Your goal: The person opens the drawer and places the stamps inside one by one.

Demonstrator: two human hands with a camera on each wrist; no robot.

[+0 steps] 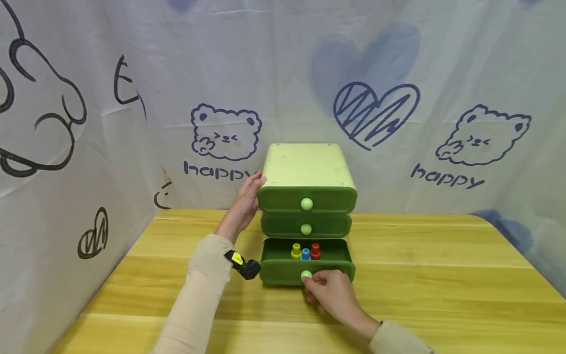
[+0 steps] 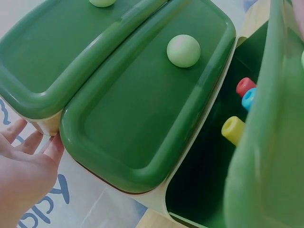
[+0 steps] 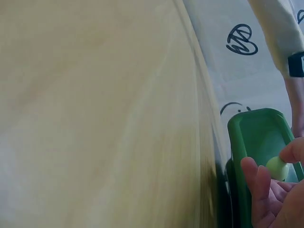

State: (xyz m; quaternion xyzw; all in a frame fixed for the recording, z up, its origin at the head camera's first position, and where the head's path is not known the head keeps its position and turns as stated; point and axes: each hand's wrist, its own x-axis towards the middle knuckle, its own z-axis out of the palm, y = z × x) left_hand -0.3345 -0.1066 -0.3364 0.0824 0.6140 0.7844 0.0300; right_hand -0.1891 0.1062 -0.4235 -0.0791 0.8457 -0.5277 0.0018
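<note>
A green three-drawer cabinet (image 1: pixel 307 167) stands on the wooden table (image 1: pixel 442 275). Its bottom drawer (image 1: pixel 305 268) is pulled out, and inside stand a yellow peg (image 1: pixel 296 250), a blue peg (image 1: pixel 305 254) and a red peg (image 1: pixel 315 250). My right hand (image 1: pixel 329 290) pinches the pale round knob (image 1: pixel 306 276) of that drawer; the knob (image 3: pixel 276 167) sits between fingertips in the right wrist view. With straight fingers, my left hand (image 1: pixel 247 196) presses against the cabinet's left side by the top drawer (image 1: pixel 307 199). The left wrist view shows the palm (image 2: pixel 23 166) beside the drawer fronts.
A white cloth printed with bears, hearts and "happy" (image 1: pixel 446 174) hangs behind the table and along its left side (image 1: pixel 66 162). The middle drawer (image 1: pixel 306 225) is closed. Bare wooden tabletop lies to the right and in front of the cabinet.
</note>
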